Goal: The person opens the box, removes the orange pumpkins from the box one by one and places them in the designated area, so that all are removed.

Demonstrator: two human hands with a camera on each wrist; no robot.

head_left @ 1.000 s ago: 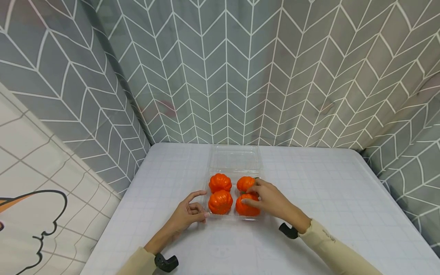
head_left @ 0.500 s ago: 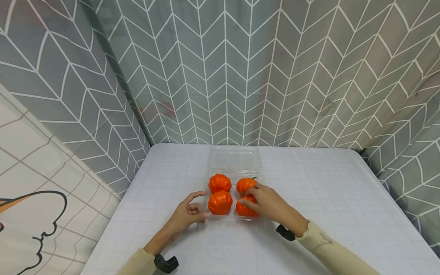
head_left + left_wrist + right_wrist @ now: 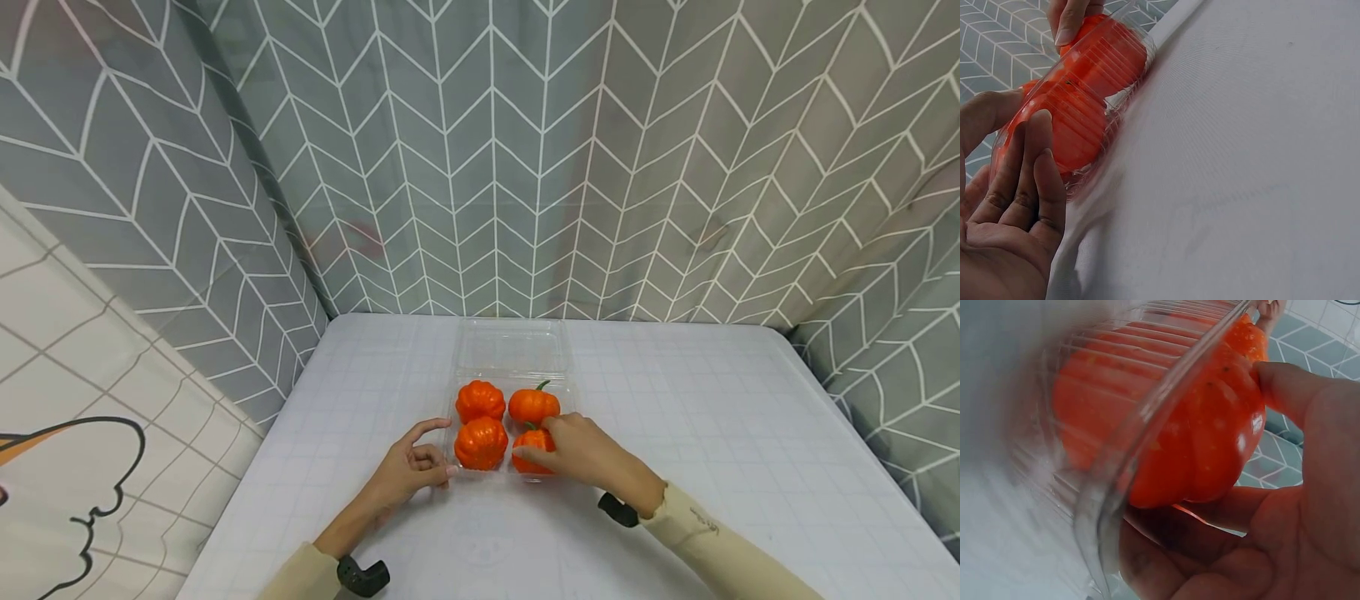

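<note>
A clear plastic clamshell box point(image 3: 489, 473) stands on the table with its lid point(image 3: 513, 348) folded back. Inside sit small orange pumpkins: two at left, the back one point(image 3: 480, 401) and the front one point(image 3: 481, 443), and a back right pumpkin point(image 3: 534, 406) whose green stem shows. My right hand point(image 3: 588, 454) holds the front right pumpkin point(image 3: 531, 451), thumb on one side and fingers on the other; the right wrist view shows this pumpkin point(image 3: 1210, 431) within the grip. My left hand point(image 3: 412, 465) rests at the box's left wall, fingers loosely bent, fingertips against the plastic.
The white table point(image 3: 697, 417) has rounded far corners. Grey patterned curtain point(image 3: 525, 167) hangs behind it and along the sides. A black wrist strap point(image 3: 363, 577) sits at the left wrist, another strap point(image 3: 619, 509) at the right.
My right hand has moved slightly left and toward me, off the back right pumpkin. That pumpkin has shifted left, and the front right one has moved a little left too. My left hand stays put.
</note>
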